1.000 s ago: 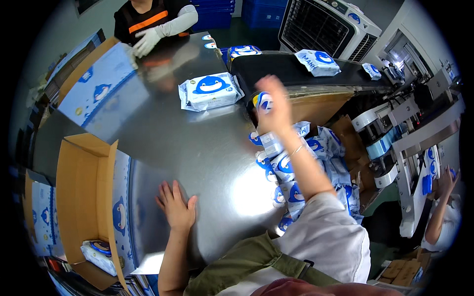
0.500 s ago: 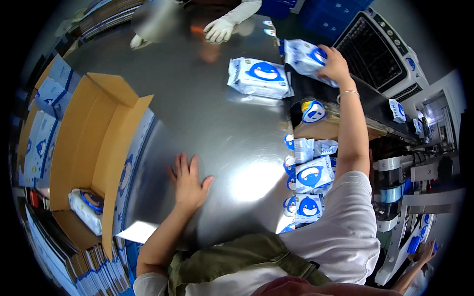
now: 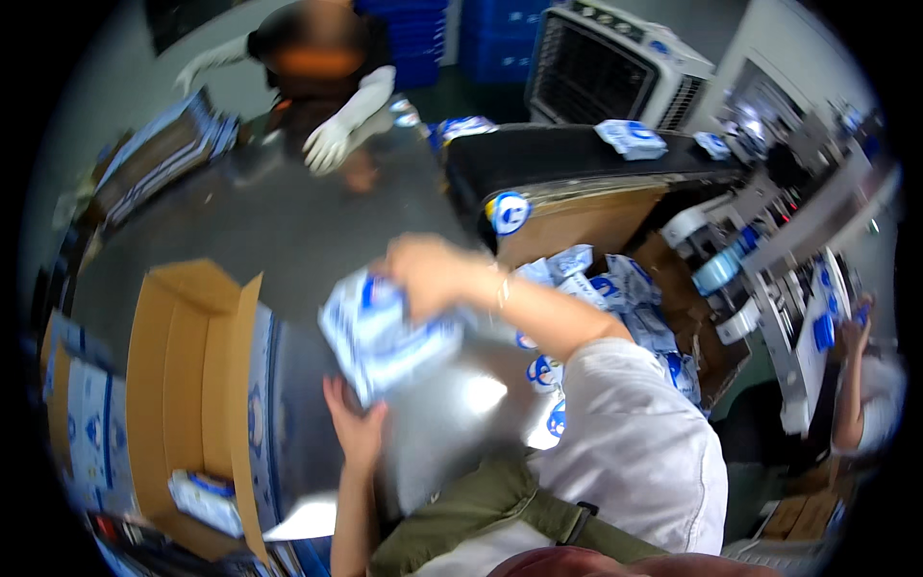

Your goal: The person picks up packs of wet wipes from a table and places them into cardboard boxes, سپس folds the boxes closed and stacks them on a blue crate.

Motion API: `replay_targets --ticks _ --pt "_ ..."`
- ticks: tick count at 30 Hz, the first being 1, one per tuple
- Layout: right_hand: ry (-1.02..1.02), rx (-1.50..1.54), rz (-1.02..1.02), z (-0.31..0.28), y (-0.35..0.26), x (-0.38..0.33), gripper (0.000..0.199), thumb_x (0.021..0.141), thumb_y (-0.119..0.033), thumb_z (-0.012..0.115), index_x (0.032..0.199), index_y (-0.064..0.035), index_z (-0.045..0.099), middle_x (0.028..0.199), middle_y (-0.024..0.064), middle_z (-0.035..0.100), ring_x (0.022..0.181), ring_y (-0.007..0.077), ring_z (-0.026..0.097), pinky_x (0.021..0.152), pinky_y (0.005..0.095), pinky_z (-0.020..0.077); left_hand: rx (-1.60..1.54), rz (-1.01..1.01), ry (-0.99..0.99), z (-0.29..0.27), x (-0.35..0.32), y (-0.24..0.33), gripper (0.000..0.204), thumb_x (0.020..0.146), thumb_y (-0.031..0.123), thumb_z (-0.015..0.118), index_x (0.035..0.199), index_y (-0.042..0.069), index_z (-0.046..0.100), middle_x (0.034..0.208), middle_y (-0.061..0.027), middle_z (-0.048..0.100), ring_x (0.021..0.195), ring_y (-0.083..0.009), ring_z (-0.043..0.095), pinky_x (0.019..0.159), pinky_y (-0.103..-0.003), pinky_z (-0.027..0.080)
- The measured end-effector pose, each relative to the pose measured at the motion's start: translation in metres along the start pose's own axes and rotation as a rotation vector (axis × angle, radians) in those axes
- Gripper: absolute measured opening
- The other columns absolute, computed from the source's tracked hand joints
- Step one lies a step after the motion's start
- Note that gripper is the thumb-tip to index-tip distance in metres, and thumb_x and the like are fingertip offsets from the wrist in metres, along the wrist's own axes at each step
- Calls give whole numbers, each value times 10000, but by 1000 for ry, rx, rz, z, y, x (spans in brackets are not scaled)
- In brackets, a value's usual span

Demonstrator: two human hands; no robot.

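Observation:
My right hand [image 3: 423, 274] grips a white and blue soft pack of wipes [image 3: 389, 337] above the steel table [image 3: 221, 226]. Motion smears the pack, and I cannot tell whether a second one is with it. Just under its lower corner is my left hand [image 3: 358, 433], thumb and fingers apart; whether it touches the pack is unclear. To the left stands an open cardboard carton [image 3: 197, 361], with a similar wipes pack [image 3: 207, 502] lying at its near end.
Several packs lie in a large cardboard box [image 3: 586, 216] on the right. Behind it, a black conveyor belt [image 3: 538, 154] carries a pack [image 3: 630, 139]. A co-worker's white-gloved hand [image 3: 329, 144] rests at the table's far side. Another person's hand [image 3: 854, 332] is at the far right.
My right hand has swung from the belt leftward and nearer with the wipes. The pack that lay on the table is no longer seen there. My view has turned.

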State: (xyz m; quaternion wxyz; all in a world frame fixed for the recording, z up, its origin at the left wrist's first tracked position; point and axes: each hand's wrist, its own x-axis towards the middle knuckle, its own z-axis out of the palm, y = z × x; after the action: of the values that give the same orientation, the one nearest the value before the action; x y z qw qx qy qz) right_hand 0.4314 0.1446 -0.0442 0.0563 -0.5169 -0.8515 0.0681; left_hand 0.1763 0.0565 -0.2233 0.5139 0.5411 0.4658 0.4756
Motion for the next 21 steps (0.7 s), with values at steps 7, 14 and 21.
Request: replay_targets --ticks 7,14,21 --pt "231 187 -98 60 -118 -144 755 672 -209 694 1373 -92 439 1398 264 404 1270 446 427 1078 508 353 -143 28 -58 -9 -126 9 877 540 240 917 1248 -64 500 1203 -246 580 1089 -364 593 943 -453 449" --pt "-197 334 88 65 -24 -12 896 549 -566 814 1249 -67 559 1045 236 657 971 391 635 857 429 503 486 9 -139 -29 23 50 490 783 220 749 1120 -100 595 954 -200 668 819 -260 652 728 -354 537" --pt "-85 243 -19 61 -38 -10 1218 421 -605 849 1444 -129 390 1213 231 571 1096 365 588 881 398 472 507 -189 -109 -12 44 81 528 775 357 761 1026 -86 620 806 -160 656 587 -222 629 433 -333 501"
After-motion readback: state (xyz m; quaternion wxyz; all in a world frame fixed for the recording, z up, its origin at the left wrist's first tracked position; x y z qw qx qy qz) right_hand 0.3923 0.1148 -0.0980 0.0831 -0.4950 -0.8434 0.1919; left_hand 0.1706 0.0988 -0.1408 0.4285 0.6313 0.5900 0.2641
